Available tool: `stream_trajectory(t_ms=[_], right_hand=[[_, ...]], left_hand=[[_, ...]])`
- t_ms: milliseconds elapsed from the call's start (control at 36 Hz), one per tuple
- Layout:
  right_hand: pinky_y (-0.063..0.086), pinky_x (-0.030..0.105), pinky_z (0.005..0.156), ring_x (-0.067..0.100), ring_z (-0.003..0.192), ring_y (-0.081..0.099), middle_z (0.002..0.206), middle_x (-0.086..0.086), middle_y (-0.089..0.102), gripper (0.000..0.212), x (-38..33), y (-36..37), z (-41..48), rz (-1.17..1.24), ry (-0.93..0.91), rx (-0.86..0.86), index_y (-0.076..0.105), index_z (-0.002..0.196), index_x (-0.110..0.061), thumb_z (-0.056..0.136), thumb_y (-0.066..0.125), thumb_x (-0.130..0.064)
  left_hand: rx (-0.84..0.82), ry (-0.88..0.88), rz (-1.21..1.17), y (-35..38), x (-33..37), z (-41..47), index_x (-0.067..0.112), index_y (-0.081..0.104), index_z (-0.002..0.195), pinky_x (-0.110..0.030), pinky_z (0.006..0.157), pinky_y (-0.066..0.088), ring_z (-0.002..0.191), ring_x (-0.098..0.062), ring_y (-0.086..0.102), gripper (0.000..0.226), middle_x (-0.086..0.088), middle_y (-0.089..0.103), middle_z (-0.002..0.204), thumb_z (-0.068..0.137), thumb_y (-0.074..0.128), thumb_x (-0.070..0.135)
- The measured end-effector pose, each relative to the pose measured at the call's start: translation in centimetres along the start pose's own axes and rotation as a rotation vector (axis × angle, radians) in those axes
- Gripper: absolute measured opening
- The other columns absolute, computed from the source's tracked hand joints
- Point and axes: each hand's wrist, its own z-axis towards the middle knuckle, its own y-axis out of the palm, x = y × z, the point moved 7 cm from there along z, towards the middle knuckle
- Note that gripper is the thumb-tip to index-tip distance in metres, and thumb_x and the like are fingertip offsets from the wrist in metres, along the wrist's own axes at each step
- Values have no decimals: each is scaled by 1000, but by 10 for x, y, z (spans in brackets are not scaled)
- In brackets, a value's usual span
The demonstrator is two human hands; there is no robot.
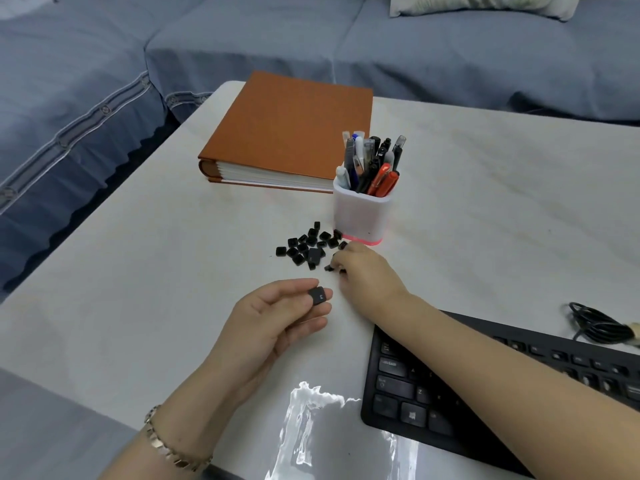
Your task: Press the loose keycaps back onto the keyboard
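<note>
Your left hand [277, 318] pinches one keycap [319, 295] in its fingertips, the loose keycaps [306, 247] lie just beyond, your right hand [365, 270] curls into their near-right edge, grip unclear, forearm crossing the keyboard [446, 396] near right.

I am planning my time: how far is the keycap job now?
Done: nothing visibly refitted on the keyboard. In hand: the left hand pinches one keycap; the right hand reaches into the loose keycaps, grip unclear. Left: that whole pile by the pen holder.
</note>
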Motion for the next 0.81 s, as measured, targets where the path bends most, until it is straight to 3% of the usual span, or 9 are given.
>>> stream_trajectory(t_ms=[111, 194, 306, 500, 611, 694, 806], right_hand=[[39, 6, 69, 2, 72, 56, 90, 1, 66, 24, 11, -26, -24, 512, 193, 134, 69, 91, -13, 78, 54, 1], [44, 11, 63, 4, 61, 54, 80, 4, 66, 20, 16, -26, -52, 960, 386, 5, 65, 81, -19, 81, 58, -1], [45, 15, 52, 7, 51, 51, 62, 2, 58, 23, 20, -20, -98, 1346, 623, -146, 65, 85, -6, 86, 46, 7], [36, 18, 47, 8, 50, 45, 56, 0, 52, 27, 36, -41, -157, 1292, 558, -107, 65, 80, -9, 88, 43, 5], [39, 12, 56, 3, 54, 47, 58, -10, 56, 20, 48, -65, -177, 1004, 366, 73, 66, 82, -22, 82, 61, -3], [37, 10, 58, 3, 53, 41, 64, -11, 57, 31, 54, -78, -191, 882, 237, 207, 66, 80, -36, 77, 71, -6], [38, 9, 66, 3, 59, 45, 77, -6, 55, 33, 63, -82, -205, 604, 100, 280, 60, 96, -52, 72, 66, -30]], left_hand=[[-51, 73, 56, 7, 4, -6, 1, 66, 91, -20, 63, 55, 73, -18, 71, 21, -16, 73, 89, 72, 60, -7], [-77, 109, 95, 14, 2, -9, 2, 66, 90, -20, 62, 55, 73, -19, 71, 28, -16, 73, 87, 63, 64, -3], [-120, 118, 172, 29, -6, -12, 3, 67, 91, -20, 64, 55, 74, -19, 71, 23, -14, 73, 86, 72, 61, -8], [-228, 108, 355, 67, -30, -21, 8, 68, 94, -17, 66, 55, 69, -13, 69, 27, -8, 71, 82, 86, 52, -12], [-310, 30, 425, 90, -51, -28, 17, 69, 98, -17, 70, 54, 75, -10, 69, 29, -2, 72, 78, 91, 49, -4], [-376, -69, 433, 107, -68, -33, 19, 71, 99, -21, 72, 55, 76, -8, 66, 32, -1, 70, 78, 94, 46, -1], [-447, -140, 515, 126, -86, -40, 21, 71, 102, -22, 73, 55, 74, -6, 63, 32, 3, 67, 76, 96, 46, 2]])
